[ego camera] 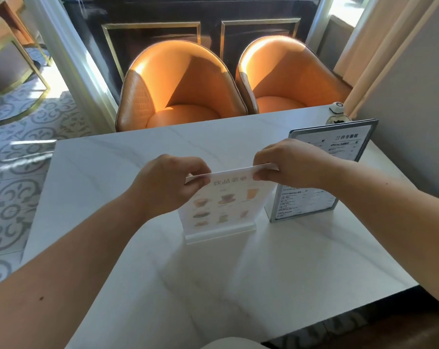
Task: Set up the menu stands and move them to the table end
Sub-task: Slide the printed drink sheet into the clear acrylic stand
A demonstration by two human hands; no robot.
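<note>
Clear acrylic menu stand (219, 210) stood upright on the white marble table (112, 172), card inside showing drink pictures and a printed heading. Both hands were pinched onto its top edge. Left hand (173, 183) had thumb and fingers closed on the top left corner; right hand (292, 163) had thumb and fingers closed on the top right corner. The stand's clear base sat flat on the tabletop directly below and between the two hands.

Just beyond and below the right hand, a second menu stand (339, 147), grey metal frame with a white text menu, stood upright and leaning back a little, partly hidden behind the right wrist. The two stands were just beside each other; could not tell if they touched.

Past the framed stand, further out from the right hand at the far table corner, sat a small white round-faced device (337, 106) atop a dark item; too small to identify.

Across the table from both hands were two orange bucket chairs (180, 84), side by side. Patterned floor tiles (14, 157) lay out to the left of the left hand.
</note>
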